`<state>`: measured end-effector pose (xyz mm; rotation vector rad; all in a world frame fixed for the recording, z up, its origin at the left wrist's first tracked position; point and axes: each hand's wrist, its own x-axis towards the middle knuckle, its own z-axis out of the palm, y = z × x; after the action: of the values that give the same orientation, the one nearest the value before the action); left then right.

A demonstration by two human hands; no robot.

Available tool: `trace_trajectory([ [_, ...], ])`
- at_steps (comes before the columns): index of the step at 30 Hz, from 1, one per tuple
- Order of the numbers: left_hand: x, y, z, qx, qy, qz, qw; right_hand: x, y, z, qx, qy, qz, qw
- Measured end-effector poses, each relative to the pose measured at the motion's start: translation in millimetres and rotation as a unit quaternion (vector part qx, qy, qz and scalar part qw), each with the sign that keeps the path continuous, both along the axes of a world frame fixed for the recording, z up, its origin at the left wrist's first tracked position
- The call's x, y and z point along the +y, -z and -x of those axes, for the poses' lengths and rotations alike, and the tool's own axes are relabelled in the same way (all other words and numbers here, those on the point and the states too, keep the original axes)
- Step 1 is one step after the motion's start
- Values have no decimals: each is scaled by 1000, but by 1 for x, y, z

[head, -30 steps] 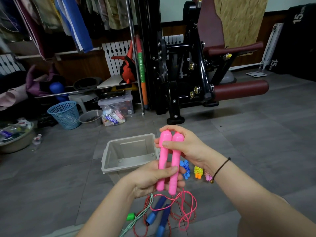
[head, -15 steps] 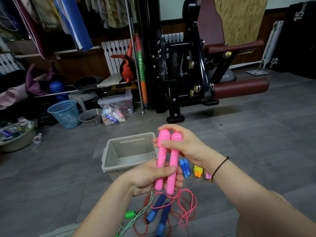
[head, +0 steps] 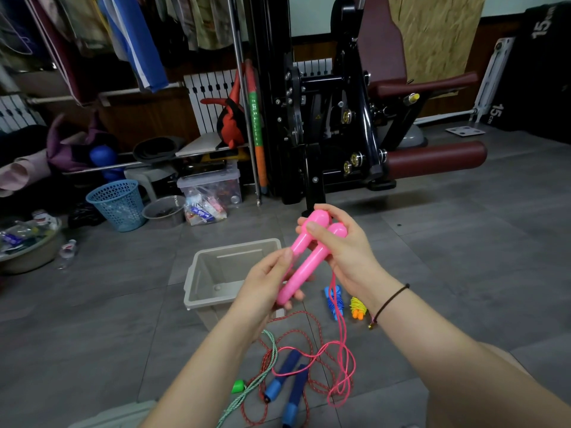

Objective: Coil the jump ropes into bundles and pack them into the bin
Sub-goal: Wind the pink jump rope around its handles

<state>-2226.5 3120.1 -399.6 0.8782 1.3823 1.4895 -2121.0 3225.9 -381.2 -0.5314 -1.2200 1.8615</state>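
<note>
Both hands hold the two pink jump-rope handles (head: 304, 257) side by side, tilted with their tops to the right. My left hand (head: 267, 284) grips their lower ends; my right hand (head: 341, 248) grips the tops. The pink cord (head: 341, 344) hangs from them in loose loops down to the floor. An empty grey bin (head: 197, 291) stands on the floor just behind my left hand. A blue-handled rope (head: 289, 384) with red cord lies uncoiled below. A coiled blue rope (head: 335, 299) and a coiled yellow rope (head: 358, 307) lie right of the bin.
A green-and-white cord with a green handle (head: 239, 386) trails at the lower left. A blue mesh basket (head: 117, 203), a metal bowl (head: 163, 210) and a clear storage box (head: 210, 186) stand behind the bin. A black gym machine (head: 340, 134) fills the back.
The pink handles have tilted from upright to slanted, and both hands have risen slightly. The pink cord now hangs longer from the handles.
</note>
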Motion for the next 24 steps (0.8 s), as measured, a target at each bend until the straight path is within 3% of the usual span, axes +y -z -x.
trace_trajectory([
  [5,2,-3,4,29,-42,-41,998,0,-2,4,36,35,27,998],
  [12,7,-3,-5,30,-252,-65,965,-11,7,13,79,92,69,990],
  [19,9,-6,3,126,-305,-58,942,-13,10,20,83,81,79,990],
  [24,7,-14,23,145,-318,-78,934,-14,2,18,73,32,59,995],
])
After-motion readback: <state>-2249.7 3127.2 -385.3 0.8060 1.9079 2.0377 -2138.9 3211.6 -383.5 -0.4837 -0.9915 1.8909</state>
